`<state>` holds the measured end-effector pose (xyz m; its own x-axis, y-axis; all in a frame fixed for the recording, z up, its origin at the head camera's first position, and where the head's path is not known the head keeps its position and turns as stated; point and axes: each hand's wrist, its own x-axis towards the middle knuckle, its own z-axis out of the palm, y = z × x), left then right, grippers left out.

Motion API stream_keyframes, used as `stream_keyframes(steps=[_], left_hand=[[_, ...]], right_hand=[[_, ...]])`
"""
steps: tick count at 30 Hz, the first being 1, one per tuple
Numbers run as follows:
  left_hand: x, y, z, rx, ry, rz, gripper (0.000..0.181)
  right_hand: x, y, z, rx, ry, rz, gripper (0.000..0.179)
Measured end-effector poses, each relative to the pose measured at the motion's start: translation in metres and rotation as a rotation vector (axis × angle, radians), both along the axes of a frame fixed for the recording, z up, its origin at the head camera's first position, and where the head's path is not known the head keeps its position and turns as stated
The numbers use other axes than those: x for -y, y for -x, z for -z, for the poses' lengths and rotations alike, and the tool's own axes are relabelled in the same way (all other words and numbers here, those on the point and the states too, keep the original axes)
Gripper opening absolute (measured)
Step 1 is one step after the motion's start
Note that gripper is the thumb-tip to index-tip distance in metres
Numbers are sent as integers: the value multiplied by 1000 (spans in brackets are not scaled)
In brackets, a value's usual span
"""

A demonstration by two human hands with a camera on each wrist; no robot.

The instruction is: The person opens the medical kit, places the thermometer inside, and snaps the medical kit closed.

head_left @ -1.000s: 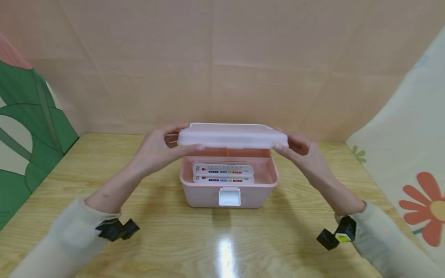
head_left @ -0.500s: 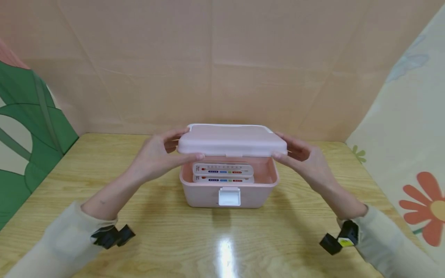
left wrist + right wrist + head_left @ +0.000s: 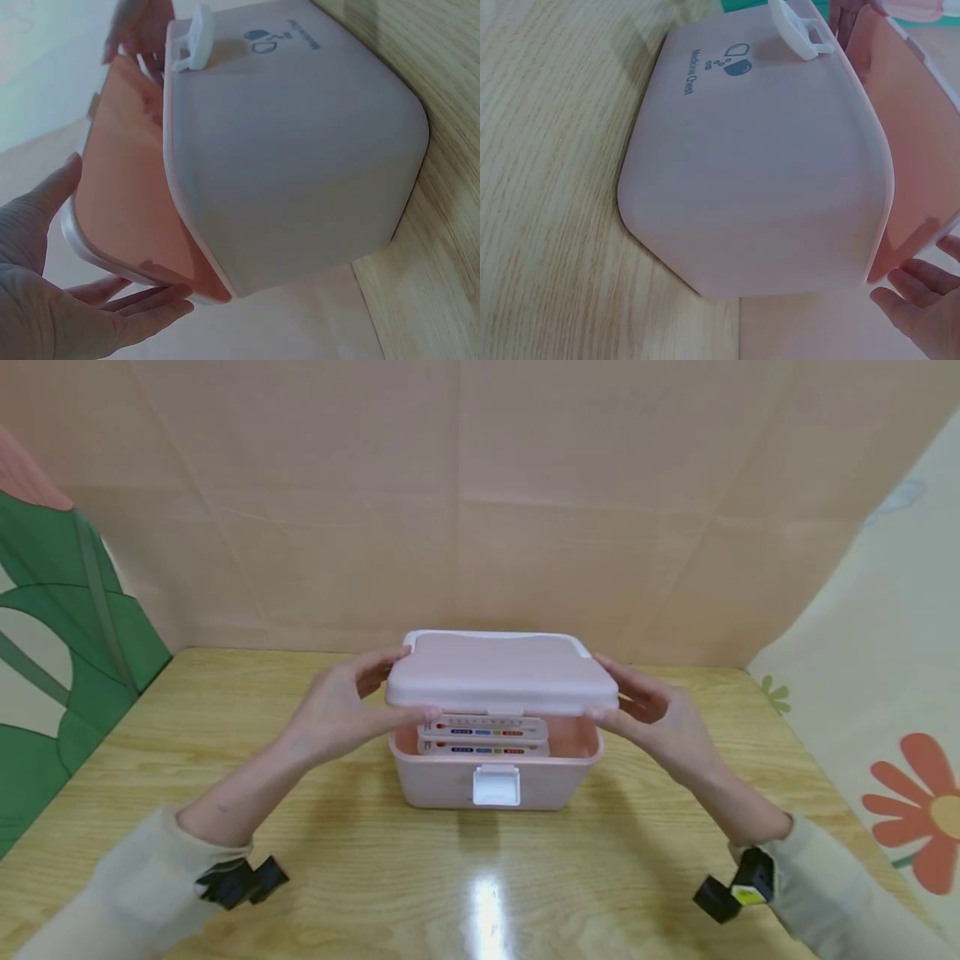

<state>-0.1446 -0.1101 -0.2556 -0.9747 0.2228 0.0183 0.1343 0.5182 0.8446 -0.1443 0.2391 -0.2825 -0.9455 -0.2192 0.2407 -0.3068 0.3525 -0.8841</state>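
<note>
A pink medicine chest (image 3: 438,783) stands on the table, its lid (image 3: 502,672) tilted partway down over the opening. My left hand (image 3: 333,714) holds the lid's left end, thumb at the front edge and fingers along the side. At the right end my right hand (image 3: 667,727) grips it the same way. Two white thermometer strips (image 3: 480,749) with coloured scales stand inside, one behind the other, the rear one partly covered by the lid. A white latch (image 3: 497,786) sticks out from the chest's front. Both wrist views show a gap between lid and rim.
The wood-grain table (image 3: 360,877) reaches back to a plain beige cloth backdrop (image 3: 450,510). Patterned cloth with green leaves (image 3: 112,618) hangs at the left, and a pale one with a red flower (image 3: 915,810) at the right.
The lid has swung forward and down, carried by both hands, so more of its top shows and less of the chest's inside. The chest and thermometers have stayed in place.
</note>
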Motion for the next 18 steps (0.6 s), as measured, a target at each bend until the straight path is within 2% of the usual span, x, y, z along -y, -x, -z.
stream_keyframes(steps=[9, 18], left_hand=[[1, -4, 5, -15, -9, 9, 88], [2, -9, 11, -28, -9, 7, 91]], right_hand=[[-2, -3, 8, -55, -46, -13, 60], [-2, -5, 20, -75, -2, -31, 65]])
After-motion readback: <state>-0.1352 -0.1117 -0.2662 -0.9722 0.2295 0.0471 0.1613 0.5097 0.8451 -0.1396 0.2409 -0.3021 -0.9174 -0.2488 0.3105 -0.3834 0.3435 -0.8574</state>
